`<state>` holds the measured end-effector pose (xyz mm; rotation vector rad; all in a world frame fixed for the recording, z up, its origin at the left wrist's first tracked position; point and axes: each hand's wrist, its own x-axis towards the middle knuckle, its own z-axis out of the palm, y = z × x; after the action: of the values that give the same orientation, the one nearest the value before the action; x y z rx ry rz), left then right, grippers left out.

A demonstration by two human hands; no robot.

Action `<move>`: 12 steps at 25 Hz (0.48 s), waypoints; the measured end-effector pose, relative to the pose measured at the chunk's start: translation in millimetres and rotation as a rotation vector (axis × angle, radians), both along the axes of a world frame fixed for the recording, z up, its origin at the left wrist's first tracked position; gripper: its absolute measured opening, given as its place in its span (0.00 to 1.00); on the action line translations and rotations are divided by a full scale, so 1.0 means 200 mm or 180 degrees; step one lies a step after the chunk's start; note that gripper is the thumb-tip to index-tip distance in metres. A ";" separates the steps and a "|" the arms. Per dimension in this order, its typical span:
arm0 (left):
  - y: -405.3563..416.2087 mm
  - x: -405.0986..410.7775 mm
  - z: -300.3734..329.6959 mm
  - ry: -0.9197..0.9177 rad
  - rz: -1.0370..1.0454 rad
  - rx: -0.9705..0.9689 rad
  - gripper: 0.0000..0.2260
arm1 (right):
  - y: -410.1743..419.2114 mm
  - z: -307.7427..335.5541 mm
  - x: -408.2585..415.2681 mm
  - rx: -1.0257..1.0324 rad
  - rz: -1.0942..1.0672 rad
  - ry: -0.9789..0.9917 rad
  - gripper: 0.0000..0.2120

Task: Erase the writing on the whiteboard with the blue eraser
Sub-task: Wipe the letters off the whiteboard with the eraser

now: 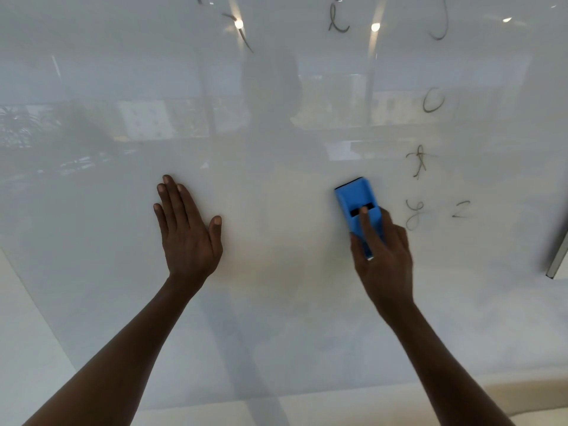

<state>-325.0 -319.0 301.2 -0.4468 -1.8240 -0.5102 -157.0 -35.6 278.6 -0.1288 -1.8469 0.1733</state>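
Note:
A glossy whiteboard (276, 133) fills the view. My right hand (384, 256) holds the blue eraser (356, 201) flat against the board, index finger along its back. Just right of the eraser are the handwritten letters "y" (413, 214) and "z" (461, 209). Above them stand a "t"-like letter (420, 161) and an "o" (433, 100). Along the top edge are an "i" (338, 21), a "j" (441, 26) and a partly wiped stroke (242, 33). My left hand (187, 229) lies flat on the board with its fingers spread, left of the eraser.
The board's metal frame edge (558, 256) shows at the right. Its lower edge (307, 395) runs across the bottom, with a pale surface below. Ceiling lights (238, 24) and room reflections glare on the board. The left and middle of the board carry no writing.

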 end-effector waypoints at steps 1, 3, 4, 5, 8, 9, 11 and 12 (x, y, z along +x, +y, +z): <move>0.00 0.00 0.00 -0.0001 -0.0007 -0.0001 0.33 | 0.04 0.00 0.02 -0.0135 -0.0033 0.0027 0.24; 0.00 0.00 0.00 -0.0009 -0.0016 -0.0002 0.33 | 0.09 0.00 0.04 -0.0462 -0.0085 0.0099 0.26; 0.00 0.00 0.00 -0.0019 -0.0020 -0.0001 0.33 | 0.11 0.00 0.05 -0.0654 -0.0092 0.0154 0.27; -0.01 0.00 0.00 -0.0029 -0.0024 0.0000 0.33 | 0.12 -0.01 0.05 -0.0865 -0.0076 0.0225 0.28; -0.01 0.00 0.00 -0.0019 -0.0020 -0.0011 0.33 | 0.09 -0.02 0.03 -0.1587 0.0043 0.0536 0.27; -0.01 0.00 0.00 -0.0006 -0.0028 -0.0017 0.33 | 0.06 -0.01 0.02 -0.1855 0.0061 0.0671 0.26; -0.01 0.00 0.00 0.0007 -0.0053 -0.0023 0.33 | -0.02 0.00 -0.02 -0.2304 0.0062 0.0889 0.25; -0.01 0.00 0.00 0.0010 -0.0066 -0.0024 0.33 | -0.08 0.02 -0.04 -0.2406 0.0056 0.0949 0.25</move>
<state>-325.6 -321.3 300.9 -0.4718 -1.8206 -0.5166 -165.4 -51.2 282.1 -0.5767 -1.4065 0.8528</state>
